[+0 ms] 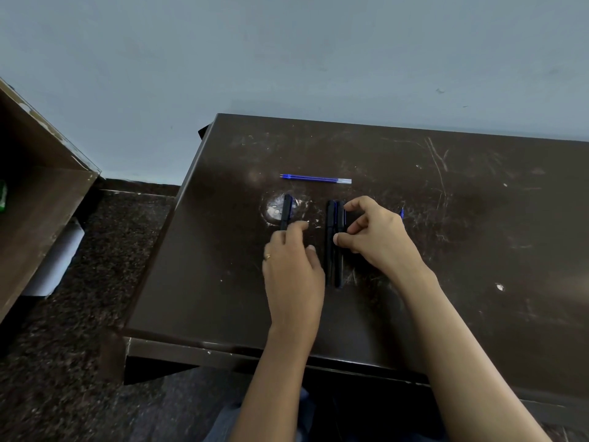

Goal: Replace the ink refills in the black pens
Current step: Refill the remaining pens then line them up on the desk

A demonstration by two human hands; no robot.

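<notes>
Three black pens lie on the scratched dark tabletop (478,250), all pointing far to near. The left pen (286,212) lies alone over a pale worn patch. The middle pen (330,247) and right pen (340,260) lie side by side, touching or nearly so, each with a thin blue line along its far half.

Farther off, two blue refills (315,178) lie together crosswise, their clear ends to the right, well apart from the pens. One small blue tip (402,213) shows just beyond the right hand's knuckles; I cannot tell what it belongs to.

The left hand (293,269), with one ring (267,256), lies palm down between the left pen and the pair. Its fingers reach over the near end of the left pen, but they are blurred, so I cannot tell whether its grip is on the pen or merely touching it.

The right hand (374,234) comes in from the right with fingers curled. Its thumb presses the right pen's side near the middle and its forefinger hooks round near the far end: a narrow grip on that pen, which rests on the tabletop.

To the left stand a brown wooden cabinet (41,193) and one white roll (60,260) on the speckled floor (105,250); a pale blue wall (287,59) is behind.
</notes>
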